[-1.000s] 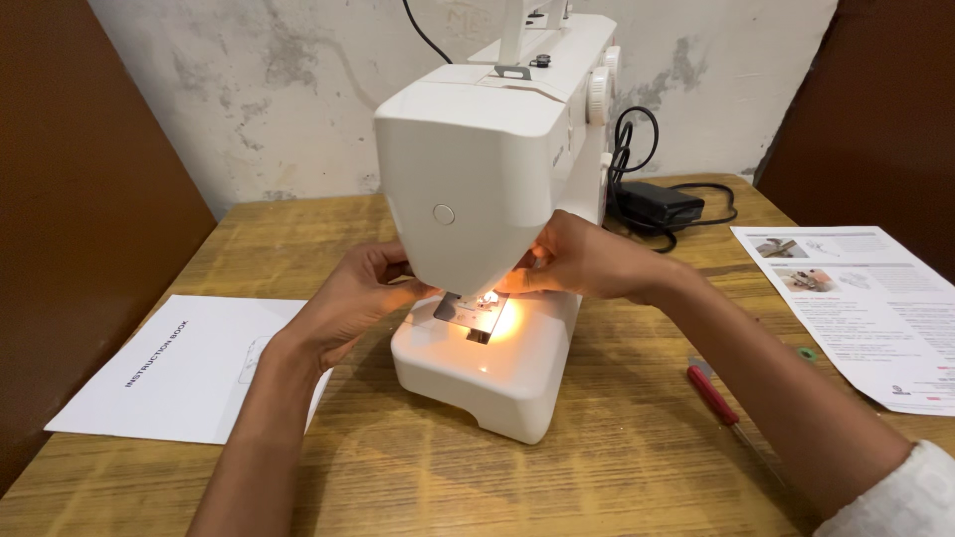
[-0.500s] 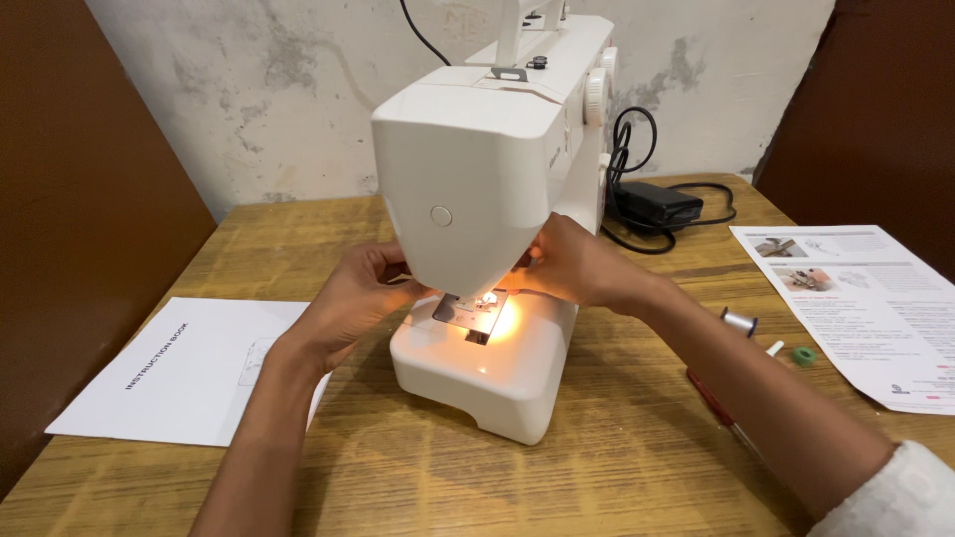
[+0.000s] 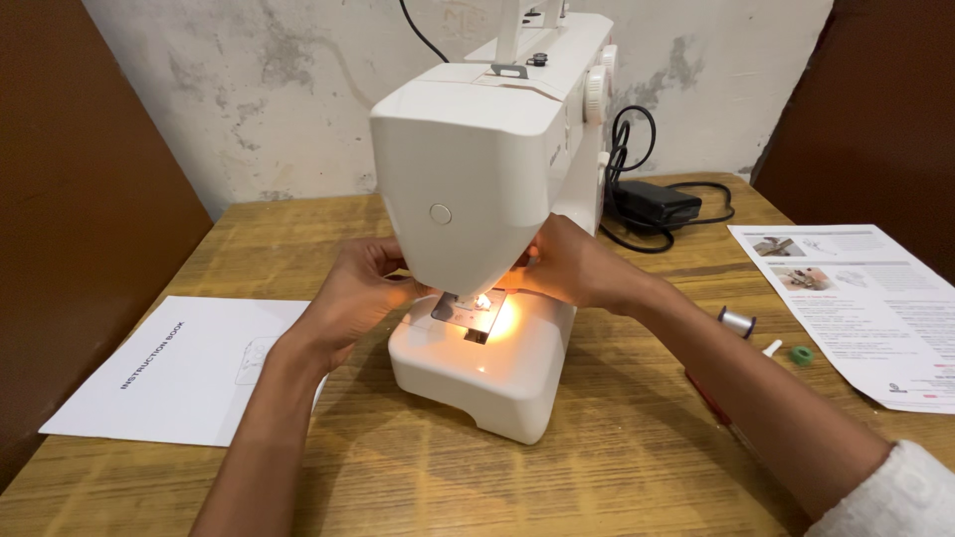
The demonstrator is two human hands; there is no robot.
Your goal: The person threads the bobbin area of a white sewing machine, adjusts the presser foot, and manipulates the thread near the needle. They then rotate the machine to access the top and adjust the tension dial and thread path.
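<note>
A white sewing machine (image 3: 477,159) stands on a wooden table (image 3: 597,467), its lamp lit over the metal needle plate (image 3: 466,313). My left hand (image 3: 353,293) reaches under the machine's head from the left, fingers curled at the needle area. My right hand (image 3: 572,264) comes in from the right, fingertips pinched close to the needle. The head hides the fingertips, so whether they grip anything small cannot be seen.
A white booklet (image 3: 169,373) lies at the left. A printed sheet (image 3: 865,308) lies at the right, with a silver bobbin (image 3: 737,322), a small green piece (image 3: 801,354) and a red-handled tool (image 3: 708,395) beside it. A black power adapter (image 3: 657,204) with cable sits behind.
My right forearm shifted slightly toward me, uncovering the silver bobbin and green piece. Both hands stay at the needle area with only small finger movements.
</note>
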